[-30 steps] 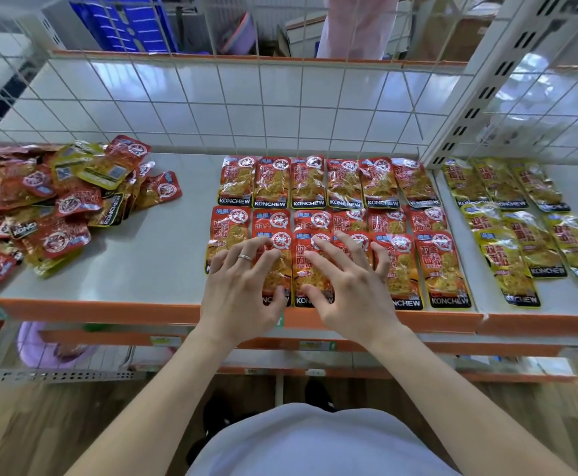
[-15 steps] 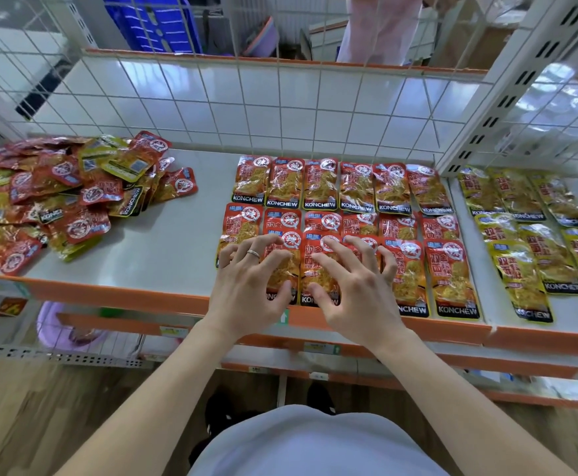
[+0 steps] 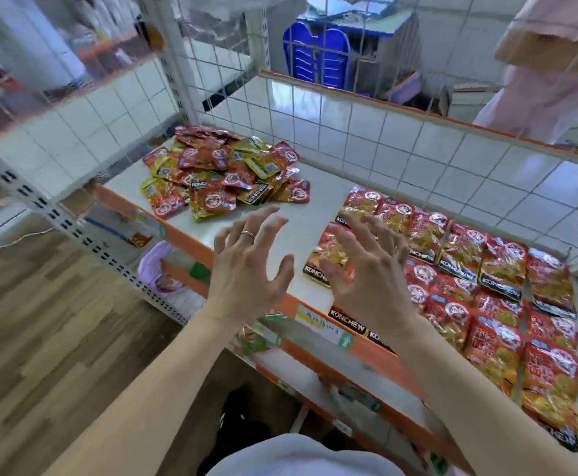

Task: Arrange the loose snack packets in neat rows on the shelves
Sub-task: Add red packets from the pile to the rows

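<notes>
Bright even daylight, motion-blurred edges, wide-angle warp, glare on foil packets (image 3: 502, 266).

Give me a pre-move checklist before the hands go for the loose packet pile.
1. Left hand empty, fingers spread: ok.
2. Right hand empty, raised over the near-left packets of the arranged rows: ok.
3. Loose pile of snack packets in view at the shelf's far left: ok.
4. Bare shelf surface between pile and rows: ok.
5. Pile is mixed red and yellow packets, overlapping; sort needed: not ok.
6. Rows fully straight: cannot tell, the frame is blurred.
</notes>
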Tool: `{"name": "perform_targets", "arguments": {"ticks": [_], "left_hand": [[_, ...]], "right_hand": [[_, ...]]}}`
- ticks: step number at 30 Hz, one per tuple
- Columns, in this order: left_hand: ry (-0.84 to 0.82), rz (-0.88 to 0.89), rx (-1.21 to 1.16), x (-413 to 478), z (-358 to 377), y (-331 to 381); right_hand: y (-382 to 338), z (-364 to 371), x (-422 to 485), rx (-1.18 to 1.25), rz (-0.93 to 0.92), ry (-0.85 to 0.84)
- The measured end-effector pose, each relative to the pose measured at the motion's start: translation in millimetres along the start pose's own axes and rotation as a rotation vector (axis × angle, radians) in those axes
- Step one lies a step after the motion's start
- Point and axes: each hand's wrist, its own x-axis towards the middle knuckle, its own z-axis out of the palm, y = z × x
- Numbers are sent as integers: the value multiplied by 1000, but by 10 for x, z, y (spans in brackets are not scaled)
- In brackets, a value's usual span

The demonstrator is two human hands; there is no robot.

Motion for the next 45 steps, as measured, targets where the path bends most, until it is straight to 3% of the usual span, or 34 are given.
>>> {"name": "perform_targets", "arguments": {"ticks": [9, 22, 30, 40, 45], "left_hand": [[135, -183, 17, -30, -428, -455], [98, -144, -48, 505, -450, -1810], [13, -185, -46, 812, -493, -2701], [-109, -224, -84, 1360, -387, -3250], [-203, -48, -34, 1678, -253, -3307]], "right_hand": [[-452, 245, 482, 12, -129, -38], [-1167, 929, 1298, -40, -69, -99], [-1471, 1401, 1757, 10, -23, -148], [-1722, 1774, 2254, -162, 38, -198], [-1672, 1844, 2449, -171, 103, -217]]}}
